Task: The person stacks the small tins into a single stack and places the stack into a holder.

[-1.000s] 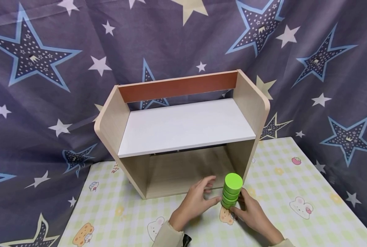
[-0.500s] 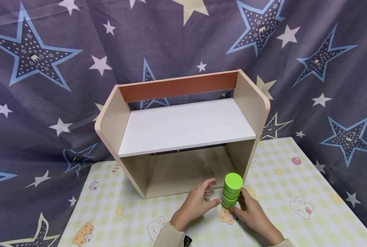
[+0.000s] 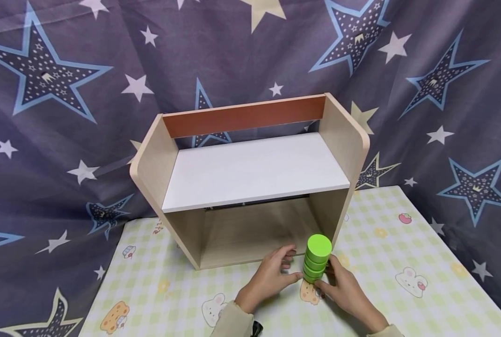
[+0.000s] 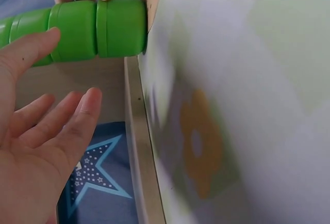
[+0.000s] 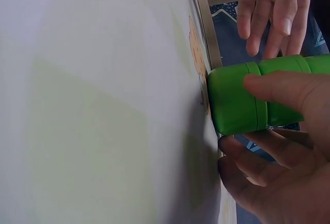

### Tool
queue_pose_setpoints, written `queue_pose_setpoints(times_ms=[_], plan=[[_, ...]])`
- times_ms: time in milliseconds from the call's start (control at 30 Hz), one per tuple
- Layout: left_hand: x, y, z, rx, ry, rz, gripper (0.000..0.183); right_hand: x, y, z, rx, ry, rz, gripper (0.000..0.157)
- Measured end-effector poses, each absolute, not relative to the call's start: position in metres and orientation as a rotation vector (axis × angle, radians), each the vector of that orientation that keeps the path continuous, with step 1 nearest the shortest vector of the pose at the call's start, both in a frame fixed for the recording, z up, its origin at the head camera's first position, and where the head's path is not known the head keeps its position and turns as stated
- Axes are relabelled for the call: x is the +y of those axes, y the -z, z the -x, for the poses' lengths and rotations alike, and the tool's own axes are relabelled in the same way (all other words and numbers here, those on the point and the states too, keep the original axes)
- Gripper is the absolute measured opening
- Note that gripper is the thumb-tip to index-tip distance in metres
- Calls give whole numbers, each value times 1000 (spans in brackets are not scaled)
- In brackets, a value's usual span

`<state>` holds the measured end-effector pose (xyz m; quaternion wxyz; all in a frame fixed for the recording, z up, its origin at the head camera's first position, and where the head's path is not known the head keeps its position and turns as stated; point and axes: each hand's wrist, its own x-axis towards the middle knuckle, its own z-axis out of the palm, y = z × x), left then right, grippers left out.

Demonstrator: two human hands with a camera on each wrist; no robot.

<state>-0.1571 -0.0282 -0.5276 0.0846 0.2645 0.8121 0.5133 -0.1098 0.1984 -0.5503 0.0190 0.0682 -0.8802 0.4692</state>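
A stack of bright green, glossy cylinders (image 3: pixel 315 257) stands upright on the tablecloth, just in front of the shelf's lower right opening. Seams run around each piece, as the left wrist view shows on the bottom cylinder (image 4: pixel 121 28). My right hand (image 3: pixel 344 288) holds the stack low down, thumb on the near side and fingers around the far right side. In the right wrist view, its thumb (image 5: pixel 278 85) lies across the lower cylinders. My left hand (image 3: pixel 271 276) is spread at the stack's left, its thumb tip close to the lower cylinders and its other fingers apart from them.
A small wooden shelf unit (image 3: pixel 254 171) with a white board and a reddish back rail stands behind both hands. Green-checked cloth with cartoon prints (image 3: pixel 435 262) covers the table. Behind hangs a dark star-patterned curtain (image 3: pixel 242 56).
The left hand's fingers have lowered very slightly toward the person. The right hand and the green stack stay where they were.
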Motion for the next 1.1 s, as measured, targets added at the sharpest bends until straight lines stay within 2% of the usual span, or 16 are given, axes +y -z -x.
queue_pose_setpoints(times_ms=[1100], plan=[[-11,543,162,2383,-1481,-759,65,201,551,110,-2704,-1467,-240,70]])
